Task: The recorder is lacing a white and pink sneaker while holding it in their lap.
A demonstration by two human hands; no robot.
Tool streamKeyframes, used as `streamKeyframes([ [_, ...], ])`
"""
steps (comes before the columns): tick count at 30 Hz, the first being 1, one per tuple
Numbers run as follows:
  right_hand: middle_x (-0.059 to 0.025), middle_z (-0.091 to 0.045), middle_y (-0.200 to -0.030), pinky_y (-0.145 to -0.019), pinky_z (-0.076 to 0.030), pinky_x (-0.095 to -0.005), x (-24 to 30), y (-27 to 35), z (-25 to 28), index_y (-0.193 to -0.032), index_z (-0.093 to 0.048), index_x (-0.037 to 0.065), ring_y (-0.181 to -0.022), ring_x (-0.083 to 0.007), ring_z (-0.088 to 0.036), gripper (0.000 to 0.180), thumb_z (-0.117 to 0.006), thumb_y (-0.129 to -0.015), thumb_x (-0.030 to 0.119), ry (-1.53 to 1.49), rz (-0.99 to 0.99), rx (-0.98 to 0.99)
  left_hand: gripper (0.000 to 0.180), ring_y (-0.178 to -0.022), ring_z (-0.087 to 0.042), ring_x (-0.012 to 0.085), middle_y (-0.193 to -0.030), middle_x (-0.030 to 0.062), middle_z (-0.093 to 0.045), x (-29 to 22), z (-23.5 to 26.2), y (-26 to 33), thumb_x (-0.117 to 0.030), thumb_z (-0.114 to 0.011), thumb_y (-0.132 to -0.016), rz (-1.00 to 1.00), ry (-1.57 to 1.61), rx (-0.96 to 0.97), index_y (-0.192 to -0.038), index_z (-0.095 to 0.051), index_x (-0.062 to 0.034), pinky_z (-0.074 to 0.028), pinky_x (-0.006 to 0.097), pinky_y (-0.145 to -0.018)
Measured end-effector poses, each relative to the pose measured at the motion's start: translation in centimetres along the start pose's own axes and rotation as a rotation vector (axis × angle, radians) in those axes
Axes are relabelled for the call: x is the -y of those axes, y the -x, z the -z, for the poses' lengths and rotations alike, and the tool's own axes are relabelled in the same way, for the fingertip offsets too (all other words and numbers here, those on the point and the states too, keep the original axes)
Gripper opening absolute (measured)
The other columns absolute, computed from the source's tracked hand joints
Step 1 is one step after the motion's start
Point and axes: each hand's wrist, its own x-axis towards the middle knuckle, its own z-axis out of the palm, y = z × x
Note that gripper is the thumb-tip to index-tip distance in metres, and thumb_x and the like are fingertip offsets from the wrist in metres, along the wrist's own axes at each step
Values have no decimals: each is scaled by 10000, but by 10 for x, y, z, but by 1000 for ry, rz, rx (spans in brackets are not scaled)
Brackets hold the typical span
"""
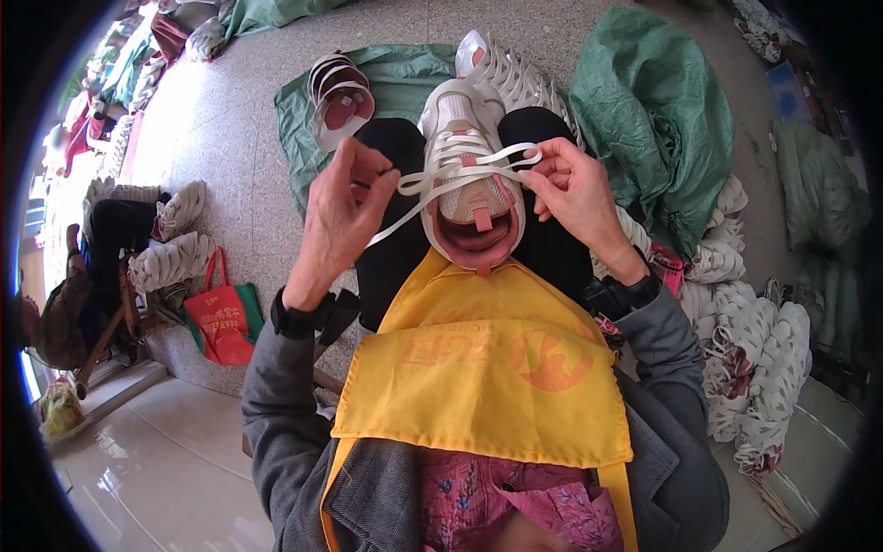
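A white and beige sneaker (465, 118) with a pink lining rests between my knees, its heel opening facing me. White shoelaces (458, 171) cross above the tongue in a loose bow, with a loop out to each side. My left hand (348, 198) is closed at the left loop, thumb and finger pinched together; a loose lace end hangs below it. On the other side, my right hand (572, 191) pinches the right loop between thumb and fingers. A yellow apron (478, 368) covers my lap just below the shoe.
Stacked shoe uppers (342, 101) lie on a green cloth (405, 66) ahead. A row of white shoes (524, 83) stands behind the sneaker. At right sit a green sack (653, 120) and piled white shoes (759, 359). A red and green bag (223, 322) stands left.
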Motion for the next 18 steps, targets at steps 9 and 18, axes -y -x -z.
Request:
streamKeyframes([
  [9,-45,-642,-787,-447,-480,-210,-6,-6,3,-1084,-585,-30,-552,-52,-583,222,-680,-928,95,-93,-23,19,196,-642,-618,135,-745,86,-626,-19,-15,28,-49,-700,-898,111,19,91,-933,-516,9,-494,289,-601],
  [18,-7,-622,-773,-412,-410,-184,-7,-11,12,-1038,-629,-14,-570,-23,-545,163,-677,-918,85,-139,-67,99,189,-574,-499,177,-696,93,-468,-13,4,20,44,-663,-876,-84,-114,59,-819,-485,17,-402,276,-516],
])
